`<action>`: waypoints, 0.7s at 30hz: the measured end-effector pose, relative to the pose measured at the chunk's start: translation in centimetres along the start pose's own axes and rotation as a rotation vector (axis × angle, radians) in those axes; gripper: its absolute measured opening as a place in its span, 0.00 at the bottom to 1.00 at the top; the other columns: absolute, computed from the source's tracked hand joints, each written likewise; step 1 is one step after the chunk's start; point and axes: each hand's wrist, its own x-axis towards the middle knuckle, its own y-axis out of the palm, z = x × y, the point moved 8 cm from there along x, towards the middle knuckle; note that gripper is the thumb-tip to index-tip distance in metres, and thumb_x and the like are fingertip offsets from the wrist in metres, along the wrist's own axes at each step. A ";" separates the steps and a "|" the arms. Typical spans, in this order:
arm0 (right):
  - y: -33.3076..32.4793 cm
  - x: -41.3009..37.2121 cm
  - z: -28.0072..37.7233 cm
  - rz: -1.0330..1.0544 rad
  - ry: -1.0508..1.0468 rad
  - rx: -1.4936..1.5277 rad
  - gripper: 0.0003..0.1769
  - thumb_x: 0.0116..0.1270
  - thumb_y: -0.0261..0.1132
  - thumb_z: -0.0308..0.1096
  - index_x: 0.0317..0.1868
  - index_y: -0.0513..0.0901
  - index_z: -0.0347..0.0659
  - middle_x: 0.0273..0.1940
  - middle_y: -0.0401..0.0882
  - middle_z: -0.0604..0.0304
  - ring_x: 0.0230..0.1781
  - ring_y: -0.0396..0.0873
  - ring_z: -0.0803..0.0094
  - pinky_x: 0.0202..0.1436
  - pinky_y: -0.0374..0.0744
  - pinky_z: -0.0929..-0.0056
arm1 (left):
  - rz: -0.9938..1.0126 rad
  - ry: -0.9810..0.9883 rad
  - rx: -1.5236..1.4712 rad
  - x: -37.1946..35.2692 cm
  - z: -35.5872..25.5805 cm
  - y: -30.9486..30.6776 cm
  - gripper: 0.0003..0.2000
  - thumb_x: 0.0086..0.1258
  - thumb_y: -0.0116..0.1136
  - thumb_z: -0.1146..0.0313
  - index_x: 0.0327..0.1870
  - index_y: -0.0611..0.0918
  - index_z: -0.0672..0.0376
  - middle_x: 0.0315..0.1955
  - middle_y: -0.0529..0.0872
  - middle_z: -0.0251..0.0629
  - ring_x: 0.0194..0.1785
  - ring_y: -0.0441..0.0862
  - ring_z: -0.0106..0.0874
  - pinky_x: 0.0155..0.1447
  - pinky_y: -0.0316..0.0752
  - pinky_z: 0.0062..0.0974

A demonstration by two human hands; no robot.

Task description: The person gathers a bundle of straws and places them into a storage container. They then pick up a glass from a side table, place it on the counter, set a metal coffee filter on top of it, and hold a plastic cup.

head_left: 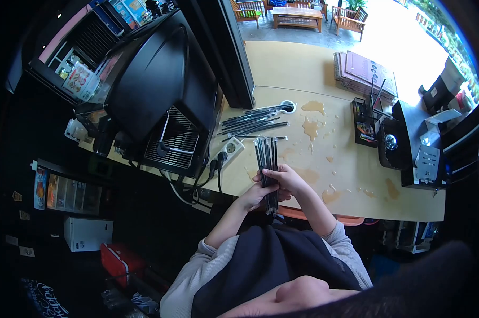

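An upright bundle of black straws (267,153), apparently in clear wrappers, stands between my hands in front of my chest. My left hand (257,196) is closed around its lower part. Higher up, my right hand (283,179) wraps the same bundle from the other side, its thumb across the front. Beyond the hands, more black straws (252,123) lie loosely on the counter, pointing toward a white cup (287,107) whose round opening is visible. A single straw lies crosswise just past the top of the bundle.
Puddles of light brown liquid (311,128) spot the wooden counter (282,63). A power strip (232,151) with plugged cords lies left of my hands, beside a large black machine (168,106). Rightward are a black organizer (364,122) and stacked menus (366,74).
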 end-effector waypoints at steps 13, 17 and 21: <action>11.0 -1.3 -5.5 0.140 0.091 -0.106 0.15 0.70 0.62 0.35 0.51 0.80 0.33 0.48 0.84 0.50 0.40 0.84 0.70 0.41 0.82 0.75 | -0.015 0.056 -0.099 -12.4 2.2 0.2 0.13 0.77 0.46 0.66 0.49 0.75 0.69 0.40 0.85 0.53 0.49 0.85 0.45 0.56 0.80 0.40; 14.8 -1.2 -8.6 0.182 0.144 -0.060 0.13 0.71 0.60 0.36 0.48 0.80 0.33 0.46 0.84 0.50 0.40 0.84 0.68 0.40 0.82 0.74 | -0.035 0.136 -0.194 -16.8 4.1 -1.2 0.14 0.76 0.48 0.66 0.51 0.75 0.69 0.39 0.86 0.50 0.47 0.86 0.42 0.53 0.82 0.36; 18.5 -1.6 -10.5 0.148 0.142 0.045 0.12 0.71 0.59 0.35 0.47 0.79 0.34 0.44 0.84 0.50 0.45 0.83 0.65 0.50 0.81 0.67 | -0.112 0.179 -0.195 -21.9 5.7 -1.6 0.16 0.76 0.49 0.66 0.54 0.73 0.71 0.43 0.84 0.53 0.50 0.84 0.45 0.58 0.79 0.41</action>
